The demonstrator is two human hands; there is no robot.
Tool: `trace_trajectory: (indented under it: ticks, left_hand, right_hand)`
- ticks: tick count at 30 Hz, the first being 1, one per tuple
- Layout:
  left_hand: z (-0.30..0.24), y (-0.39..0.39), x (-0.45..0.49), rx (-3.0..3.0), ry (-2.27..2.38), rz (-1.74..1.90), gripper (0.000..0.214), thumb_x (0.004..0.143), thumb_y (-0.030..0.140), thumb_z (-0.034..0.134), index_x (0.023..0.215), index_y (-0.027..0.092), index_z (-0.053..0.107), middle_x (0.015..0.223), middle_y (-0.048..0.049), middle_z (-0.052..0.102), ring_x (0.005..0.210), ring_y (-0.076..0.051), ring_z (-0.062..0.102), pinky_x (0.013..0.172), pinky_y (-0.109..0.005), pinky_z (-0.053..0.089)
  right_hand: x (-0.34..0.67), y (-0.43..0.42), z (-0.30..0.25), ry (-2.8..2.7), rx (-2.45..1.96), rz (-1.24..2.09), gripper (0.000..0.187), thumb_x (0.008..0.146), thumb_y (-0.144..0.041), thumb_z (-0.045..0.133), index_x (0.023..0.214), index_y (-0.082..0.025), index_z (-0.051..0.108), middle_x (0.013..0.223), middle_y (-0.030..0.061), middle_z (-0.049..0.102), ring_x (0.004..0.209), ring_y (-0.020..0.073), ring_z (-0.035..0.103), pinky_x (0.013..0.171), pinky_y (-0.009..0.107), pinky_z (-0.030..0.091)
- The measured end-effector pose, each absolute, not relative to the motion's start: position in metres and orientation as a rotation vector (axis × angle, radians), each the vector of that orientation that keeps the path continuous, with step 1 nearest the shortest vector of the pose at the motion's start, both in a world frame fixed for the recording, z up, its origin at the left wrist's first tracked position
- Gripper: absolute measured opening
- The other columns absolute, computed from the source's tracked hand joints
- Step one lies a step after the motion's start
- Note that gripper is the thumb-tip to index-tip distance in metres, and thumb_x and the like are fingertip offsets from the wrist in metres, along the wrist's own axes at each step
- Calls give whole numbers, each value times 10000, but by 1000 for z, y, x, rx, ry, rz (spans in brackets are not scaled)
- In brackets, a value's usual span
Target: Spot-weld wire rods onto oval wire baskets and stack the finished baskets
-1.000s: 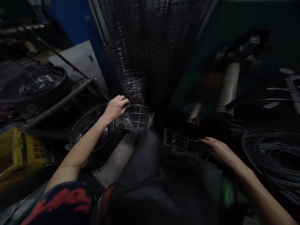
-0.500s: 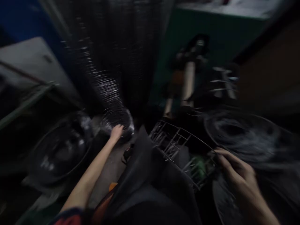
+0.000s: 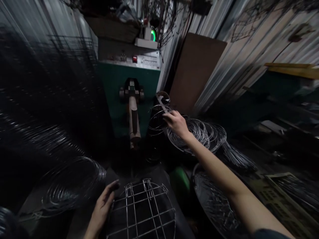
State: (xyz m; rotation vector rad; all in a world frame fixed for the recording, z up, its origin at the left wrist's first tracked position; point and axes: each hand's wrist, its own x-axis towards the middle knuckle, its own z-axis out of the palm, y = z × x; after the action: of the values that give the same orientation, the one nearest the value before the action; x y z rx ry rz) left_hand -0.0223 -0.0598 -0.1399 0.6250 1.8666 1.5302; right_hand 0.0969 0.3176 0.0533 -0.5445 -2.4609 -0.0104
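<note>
A round wire grate (image 3: 143, 209) with crossing bars and small bent brackets at its far edge lies over my lap at the bottom of the head view. Beside its left rim is my left hand (image 3: 101, 205), open with fingers and thumb apart. My right hand (image 3: 175, 122) is stretched forward, its fingers closed on thin wire rings (image 3: 156, 124) beside the green machine. Just past those fingertips a flat metal strip (image 3: 161, 103) stands up. The fingertips are partly hidden, so how many rings they pinch does not show.
Ahead stands a green machine (image 3: 106, 86) with a thick electrode arm (image 3: 134, 119) pointing at me. Right of it, wire rings (image 3: 199, 132) fill a round tub, with another tub (image 3: 211, 199) of small wire parts nearer. A wire ring stack (image 3: 74, 182) lies left.
The view has swung to the right. My left hand has left the ring stack, and my right hand has let go of the wire grate and moved to the rings by the machine.
</note>
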Motion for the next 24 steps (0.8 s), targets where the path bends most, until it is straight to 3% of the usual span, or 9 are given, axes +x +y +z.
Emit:
trace_trajectory:
  ticks: [2, 5, 9, 12, 14, 16, 20, 22, 24]
  left_hand:
    - [-143, -62, -12, 659, 1839, 1482, 565, 743, 594, 627, 1149, 201, 636, 1155, -96, 661, 1133, -294, 588, 988, -398, 477]
    - [-149, -59, -9, 666, 1940, 1528, 483, 739, 562, 650, 1035, 181, 632, 887, -60, 690, 857, -244, 661, 797, -336, 541]
    - [-148, -43, -26, 664, 2059, 1660, 442, 746, 527, 657, 1032, 203, 564, 744, 5, 623, 706, -182, 630, 696, -287, 511]
    - [-139, -35, -38, 737, 1972, 1619, 495, 754, 569, 612, 1070, 191, 571, 865, -33, 650, 781, -198, 642, 731, -314, 517]
    - [-130, -38, -39, 791, 1940, 1673, 592, 763, 630, 563, 1141, 175, 578, 1057, -84, 654, 937, -228, 634, 849, -355, 503]
    - [-119, -44, -36, 778, 1963, 1782, 634, 817, 663, 475, 1183, 159, 594, 1102, -102, 653, 1045, -238, 599, 937, -364, 461]
    - [-90, -54, -26, 697, 1659, 1808, 729, 919, 662, 215, 1245, 124, 584, 944, -112, 679, 822, -178, 621, 719, -280, 487]
    - [-80, -58, -21, 635, 1571, 1731, 708, 907, 664, 302, 1307, 127, 532, 838, -82, 672, 667, -136, 591, 599, -238, 453]
    - [-80, -62, -19, 581, 1670, 1681, 641, 874, 590, 494, 1325, 135, 512, 741, -35, 654, 599, -120, 568, 568, -224, 443]
  right_hand:
    - [54, 339, 81, -2697, -513, -275, 305, 886, -151, 477, 1118, -199, 668, 1107, 121, 649, 1011, 240, 561, 827, 350, 435]
    - [30, 347, 93, -2980, -445, -524, 314, 875, -76, 443, 1012, -175, 707, 972, 113, 684, 920, 224, 585, 807, 343, 405]
    - [79, 320, 84, -3032, -234, -523, 294, 881, -88, 455, 967, -202, 712, 855, 68, 679, 858, 190, 582, 816, 319, 397]
    - [145, 281, 81, -2829, -256, -278, 274, 887, -144, 455, 997, -202, 699, 844, 80, 673, 857, 202, 587, 787, 322, 439]
    - [182, 254, 78, -2552, -452, -46, 255, 908, -251, 462, 1009, -199, 691, 906, 95, 683, 889, 216, 606, 808, 340, 467]
    - [204, 233, 66, -2332, -719, 213, 288, 918, -368, 467, 1044, -218, 678, 993, 92, 688, 921, 221, 627, 855, 357, 476]
    - [209, 195, 4, -2233, -1098, 773, 359, 851, -467, 515, 984, -185, 694, 952, 87, 713, 887, 242, 656, 838, 384, 504]
    - [202, 177, -35, -2294, -1165, 916, 395, 831, -480, 508, 978, -168, 700, 908, 90, 724, 853, 246, 667, 805, 394, 520]
    - [193, 165, -65, -2382, -1195, 902, 408, 838, -469, 487, 1034, -179, 697, 931, 92, 726, 880, 251, 668, 813, 399, 520]
